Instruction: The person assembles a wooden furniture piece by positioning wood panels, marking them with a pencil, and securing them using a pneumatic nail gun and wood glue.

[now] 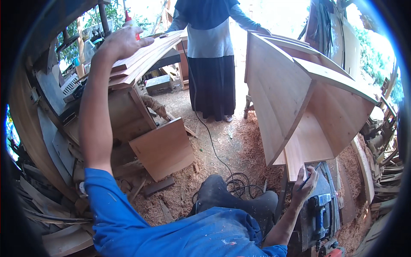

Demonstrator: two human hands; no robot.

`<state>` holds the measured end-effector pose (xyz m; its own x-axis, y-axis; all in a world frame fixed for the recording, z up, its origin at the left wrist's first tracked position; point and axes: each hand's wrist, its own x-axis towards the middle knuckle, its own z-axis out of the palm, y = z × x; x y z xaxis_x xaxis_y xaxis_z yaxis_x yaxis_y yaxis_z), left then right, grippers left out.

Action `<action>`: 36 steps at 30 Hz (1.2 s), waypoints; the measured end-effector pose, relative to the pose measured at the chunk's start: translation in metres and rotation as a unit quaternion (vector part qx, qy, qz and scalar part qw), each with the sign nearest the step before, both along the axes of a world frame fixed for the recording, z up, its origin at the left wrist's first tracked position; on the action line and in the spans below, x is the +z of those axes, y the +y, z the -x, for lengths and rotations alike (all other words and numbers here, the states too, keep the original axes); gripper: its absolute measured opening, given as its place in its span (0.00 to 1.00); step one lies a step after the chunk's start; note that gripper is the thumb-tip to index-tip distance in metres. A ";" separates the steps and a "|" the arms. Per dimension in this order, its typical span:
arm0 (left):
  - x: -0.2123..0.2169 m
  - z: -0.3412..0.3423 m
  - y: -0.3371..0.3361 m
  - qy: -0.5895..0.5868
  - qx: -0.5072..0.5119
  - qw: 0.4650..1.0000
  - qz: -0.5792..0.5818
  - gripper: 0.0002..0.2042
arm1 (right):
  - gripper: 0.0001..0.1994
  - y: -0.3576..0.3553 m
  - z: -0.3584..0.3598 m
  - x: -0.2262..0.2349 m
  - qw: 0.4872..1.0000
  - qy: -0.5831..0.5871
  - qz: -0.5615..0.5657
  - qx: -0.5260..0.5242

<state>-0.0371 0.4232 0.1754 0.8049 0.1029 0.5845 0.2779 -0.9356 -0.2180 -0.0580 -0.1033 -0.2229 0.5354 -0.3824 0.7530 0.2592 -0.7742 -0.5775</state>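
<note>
Both hands are working far apart: the left hand (124,43) is resting open atop the planks (143,58) up-left, their length running up-right, while the right hand (306,182) is pinching a pencil (311,174) against the board (295,158).

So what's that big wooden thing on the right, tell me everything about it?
The big wooden frame is made of pale, bare boards joined into an open, angled box. It stands tilted over a floor covered in sawdust. A narrow board hangs down at its bottom, where the right hand, holding a pencil, touches it. A person's hand rests on its top edge.
</note>
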 end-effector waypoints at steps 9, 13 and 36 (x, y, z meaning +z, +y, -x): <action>0.013 -0.046 0.048 0.272 0.127 0.951 0.069 0.58 | 0.08 0.009 0.007 -0.003 0.999 -0.027 -0.028 0.033; 0.013 -0.043 0.036 0.274 0.134 0.950 0.069 0.57 | 0.08 0.007 0.009 -0.005 0.998 -0.019 -0.051 0.038; -0.002 -0.292 0.104 0.109 0.125 0.986 0.023 0.18 | 0.07 0.007 0.058 -0.003 0.998 -0.027 -0.053 0.008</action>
<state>0.2550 0.5274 0.1739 0.8572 0.3356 0.3906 0.4517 -0.8543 -0.2573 -0.1157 -0.0960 -0.2261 0.5012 -0.4537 0.7369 0.3048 -0.7045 -0.6410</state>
